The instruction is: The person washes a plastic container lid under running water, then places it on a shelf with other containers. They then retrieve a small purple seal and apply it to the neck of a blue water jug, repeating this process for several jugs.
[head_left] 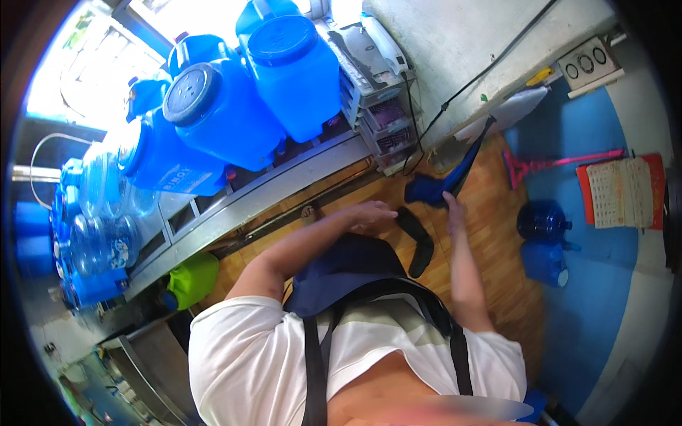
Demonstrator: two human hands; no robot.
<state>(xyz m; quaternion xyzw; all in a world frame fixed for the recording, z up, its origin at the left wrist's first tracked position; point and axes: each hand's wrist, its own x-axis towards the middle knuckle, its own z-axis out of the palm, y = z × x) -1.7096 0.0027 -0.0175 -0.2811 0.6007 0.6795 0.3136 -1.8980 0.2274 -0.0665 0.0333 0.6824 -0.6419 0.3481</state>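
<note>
My right hand point(455, 211) is closed at the near edge of a dark blue cloth point(430, 190), its fingertips on the fabric. The cloth narrows into a dark, thin end that reaches up toward the white counter. My left hand point(373, 215) reaches in from the left, fingers stretched forward and slightly bent. Close to its fingertips is the top of a long, bent black thing point(420, 245), shaped like a sock or boot. Whether the left fingers touch it I cannot tell. I wear a navy apron point(341, 273) with black straps.
Large blue water jugs point(227, 117) crowd a metal rack at left, beside a small drawer unit point(383, 113). A lime-green container point(193, 280) sits below the rack. At right are a pink-handled tool point(554, 162), blue bottles point(543, 220) and a calendar point(621, 192) on the wall.
</note>
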